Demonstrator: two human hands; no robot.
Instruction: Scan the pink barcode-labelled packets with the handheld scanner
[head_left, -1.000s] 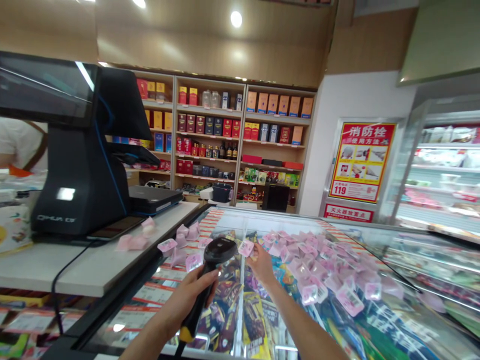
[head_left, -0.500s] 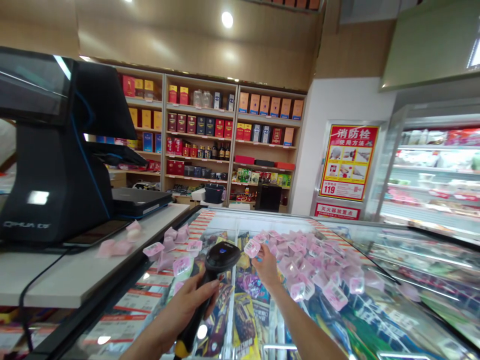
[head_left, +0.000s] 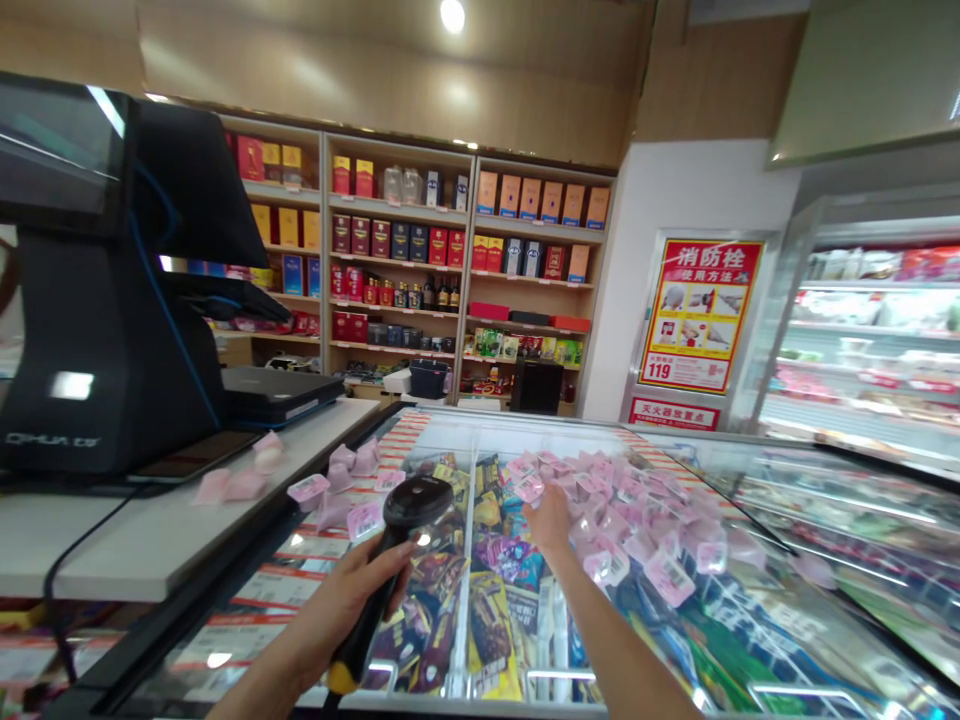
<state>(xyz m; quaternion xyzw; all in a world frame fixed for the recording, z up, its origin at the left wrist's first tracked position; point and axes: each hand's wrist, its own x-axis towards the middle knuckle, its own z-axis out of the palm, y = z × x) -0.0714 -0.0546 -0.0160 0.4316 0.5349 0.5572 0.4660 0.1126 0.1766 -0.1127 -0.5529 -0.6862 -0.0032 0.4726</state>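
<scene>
My left hand (head_left: pixel 367 580) is closed round the handle of a black barcode scanner (head_left: pixel 416 500) with a yellow-tipped grip. The scanner's head is over the glass freezer lid, left of the centre divider. My right hand (head_left: pixel 549 518) is at the near left edge of a heap of small pink cups (head_left: pixel 630 510). Its fingers are at a pink cup (head_left: pixel 529 487) whose barcode label faces me; the fingertips are partly hidden. To the left of the scanner lies a looser group of pink cups (head_left: pixel 341 475), some with barcodes showing.
The chest freezer (head_left: pixel 435 425) holds wrapped ice creams under its glass. A black cash register (head_left: pixel 97 330) stands on the white counter (head_left: pixel 90 540) at left, beside a few more pink cups (head_left: pixel 244 485). Shelves (head_left: pixel 397 210) of boxed goods line the back wall.
The scanner and my left hand have shifted left, away from my right hand. My right hand has moved right, toward the heap, with the pink cup at its fingers.
</scene>
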